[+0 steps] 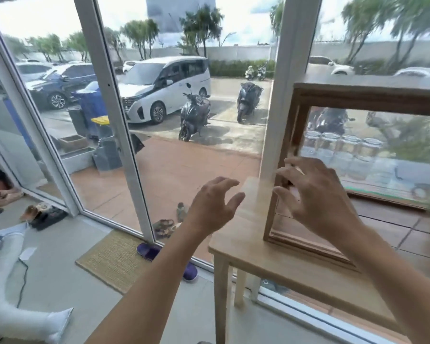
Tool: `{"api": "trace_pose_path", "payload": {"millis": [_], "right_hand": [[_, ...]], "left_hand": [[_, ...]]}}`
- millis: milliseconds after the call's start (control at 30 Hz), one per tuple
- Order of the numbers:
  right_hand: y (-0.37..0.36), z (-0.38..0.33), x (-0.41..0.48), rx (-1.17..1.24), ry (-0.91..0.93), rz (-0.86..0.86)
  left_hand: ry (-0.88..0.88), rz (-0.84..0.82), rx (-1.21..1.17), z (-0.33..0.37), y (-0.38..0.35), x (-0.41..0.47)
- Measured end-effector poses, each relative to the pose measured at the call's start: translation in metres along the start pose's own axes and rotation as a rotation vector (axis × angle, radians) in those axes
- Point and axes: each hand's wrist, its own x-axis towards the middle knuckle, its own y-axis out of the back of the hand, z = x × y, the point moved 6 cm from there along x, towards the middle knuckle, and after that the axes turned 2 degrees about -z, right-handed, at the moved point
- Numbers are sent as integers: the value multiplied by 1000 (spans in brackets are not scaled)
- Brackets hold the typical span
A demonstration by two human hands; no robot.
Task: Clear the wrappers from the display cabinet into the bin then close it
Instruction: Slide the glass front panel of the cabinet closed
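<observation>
Beside a tall glass wall with white frames, a light wooden table [246, 234] stands on a pale grey floor, and on it sits the display cabinet [358, 98], a brown wooden box with glass panes, its near corner post close to the table's left edge. Through the glass wall lie a paved yard, a white van [164, 83], parked scooters and trees. On the floor inside are a woven mat [112, 259], a pair of purple slippers [149, 250], a few shoes by the frame and a white padded tube [8, 301] at the lower left. The cabinet runs off the right edge of the view, so its full width is cut off, and reflections of the yard cover its glass; no wrappers can be made out within, and whether its door stands ajar I cannot tell. Nor does any indoor bin show itself clearly. Inside the cabinet, on a shelf toward the back, stands a row of clear jars [343, 147] with pale contents, too blurred to name. The left hand [214, 204] hovers above the table's left end with fingers spread and curled, grasping nothing. The right hand [310, 194] reaches to the cabinet's near left corner post, its fingers loosely bent; its fingertips [282, 172] lie at the post's edge, though motion blur hides whether they pinch it or merely touch.
</observation>
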Motion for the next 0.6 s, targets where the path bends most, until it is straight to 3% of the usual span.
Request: {"api": "trace_pose_path", "payload": {"millis": [133,300,433,533,600], "right_hand": [[42,58,-29,-97,-101,159],[82,124,-79,-214,-220,355],[100,161,-110,-269,-304,484],[107,178,-118,-299,-299,555],[108,188,-118,-322,-296,568]], "left_hand": [[-147,-47,-55,69,-35,23],[20,67,86,117,-50,39],[2,215,228,152,-28,34],[-152,235,46,192,-33,34],[-261,111,-153,214,-57,45]]}}
